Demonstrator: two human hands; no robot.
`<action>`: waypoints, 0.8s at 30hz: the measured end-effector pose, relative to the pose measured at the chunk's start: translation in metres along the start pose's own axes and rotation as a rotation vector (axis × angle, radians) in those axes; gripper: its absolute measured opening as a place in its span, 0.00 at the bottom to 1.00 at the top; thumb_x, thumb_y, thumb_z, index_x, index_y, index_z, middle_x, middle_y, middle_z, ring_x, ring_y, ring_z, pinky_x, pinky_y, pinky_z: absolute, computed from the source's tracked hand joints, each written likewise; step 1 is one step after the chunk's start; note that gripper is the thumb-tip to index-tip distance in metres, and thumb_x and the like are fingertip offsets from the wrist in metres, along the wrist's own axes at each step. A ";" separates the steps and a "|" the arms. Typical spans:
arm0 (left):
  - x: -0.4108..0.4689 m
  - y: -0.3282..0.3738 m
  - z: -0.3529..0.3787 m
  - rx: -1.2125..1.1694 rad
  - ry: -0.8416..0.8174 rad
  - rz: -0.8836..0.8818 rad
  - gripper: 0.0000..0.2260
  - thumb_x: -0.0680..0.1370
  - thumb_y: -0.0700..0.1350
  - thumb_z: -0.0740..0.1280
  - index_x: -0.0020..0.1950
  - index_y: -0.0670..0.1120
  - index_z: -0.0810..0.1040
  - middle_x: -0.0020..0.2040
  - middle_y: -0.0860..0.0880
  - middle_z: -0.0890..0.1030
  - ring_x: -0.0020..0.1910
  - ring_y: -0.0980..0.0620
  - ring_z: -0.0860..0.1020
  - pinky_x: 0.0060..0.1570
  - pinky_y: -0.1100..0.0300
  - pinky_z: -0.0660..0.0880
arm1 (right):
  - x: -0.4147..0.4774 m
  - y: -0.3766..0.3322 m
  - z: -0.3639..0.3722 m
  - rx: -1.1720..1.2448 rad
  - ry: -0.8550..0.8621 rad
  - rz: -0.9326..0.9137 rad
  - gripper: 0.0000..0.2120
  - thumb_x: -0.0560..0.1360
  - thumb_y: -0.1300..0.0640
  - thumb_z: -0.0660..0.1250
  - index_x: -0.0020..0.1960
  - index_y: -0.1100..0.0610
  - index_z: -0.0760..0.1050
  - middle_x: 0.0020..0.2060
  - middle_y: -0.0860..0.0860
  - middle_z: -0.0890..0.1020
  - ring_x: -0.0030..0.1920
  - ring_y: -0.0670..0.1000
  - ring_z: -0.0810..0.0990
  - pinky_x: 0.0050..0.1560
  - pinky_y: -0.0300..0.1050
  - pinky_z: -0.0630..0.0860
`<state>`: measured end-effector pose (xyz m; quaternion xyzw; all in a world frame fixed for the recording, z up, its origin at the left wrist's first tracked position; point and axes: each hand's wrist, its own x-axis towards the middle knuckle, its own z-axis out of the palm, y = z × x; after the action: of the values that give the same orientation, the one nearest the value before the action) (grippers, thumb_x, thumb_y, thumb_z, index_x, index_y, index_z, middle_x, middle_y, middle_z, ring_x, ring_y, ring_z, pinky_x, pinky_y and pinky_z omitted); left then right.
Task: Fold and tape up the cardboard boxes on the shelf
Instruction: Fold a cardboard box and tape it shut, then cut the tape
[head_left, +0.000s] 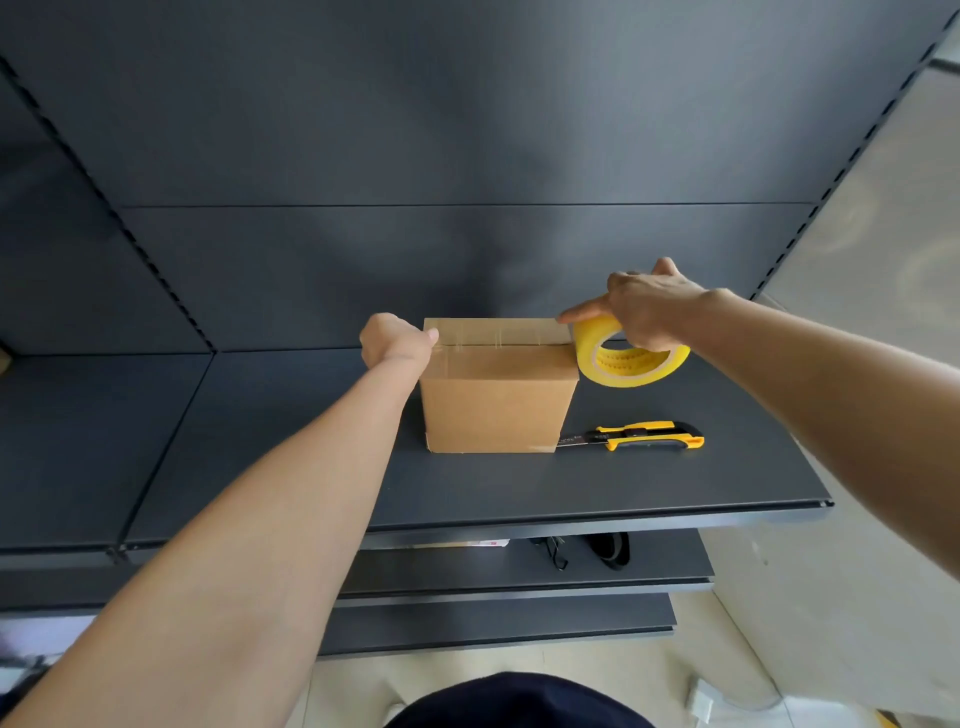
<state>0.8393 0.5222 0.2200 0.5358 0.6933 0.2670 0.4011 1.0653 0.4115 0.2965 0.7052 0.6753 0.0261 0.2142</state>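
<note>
On the dark shelf (260, 415), 1 closed cardboard box (493, 410) is being taped.
Across its top runs clear tape (498, 332); left grip (397, 340) clasps its left edge, right grip (649, 312) holds the yellow tape roll (592, 353) at its right edge; utility knife (644, 435) lies alongside.

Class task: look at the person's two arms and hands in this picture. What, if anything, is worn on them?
Nothing shows on either. The left hand and right hand are bare, without visible gloves, rings or watch, and both forearms are uncovered, with no sleeve in view.
</note>
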 end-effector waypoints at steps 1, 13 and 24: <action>0.000 0.000 0.000 -0.002 0.000 0.003 0.08 0.72 0.43 0.73 0.47 0.41 0.80 0.49 0.44 0.82 0.45 0.43 0.80 0.39 0.55 0.75 | 0.000 0.000 0.004 -0.010 0.020 0.003 0.30 0.81 0.57 0.54 0.71 0.28 0.51 0.42 0.48 0.66 0.40 0.47 0.64 0.56 0.50 0.61; 0.000 -0.005 0.003 -0.014 0.012 0.023 0.07 0.73 0.44 0.73 0.45 0.42 0.80 0.49 0.44 0.82 0.47 0.42 0.80 0.44 0.54 0.77 | 0.016 0.007 0.036 -0.053 0.101 -0.012 0.32 0.80 0.56 0.55 0.72 0.28 0.45 0.47 0.50 0.65 0.54 0.52 0.69 0.58 0.51 0.62; -0.002 -0.006 0.002 -0.019 0.024 0.023 0.06 0.73 0.43 0.72 0.46 0.42 0.81 0.48 0.45 0.82 0.47 0.44 0.80 0.38 0.57 0.72 | 0.034 0.009 0.053 -0.098 0.188 -0.003 0.37 0.78 0.54 0.62 0.73 0.30 0.42 0.55 0.52 0.71 0.58 0.53 0.70 0.56 0.52 0.63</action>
<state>0.8382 0.5185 0.2152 0.5368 0.6893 0.2846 0.3947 1.0942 0.4304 0.2434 0.6875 0.6913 0.1248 0.1841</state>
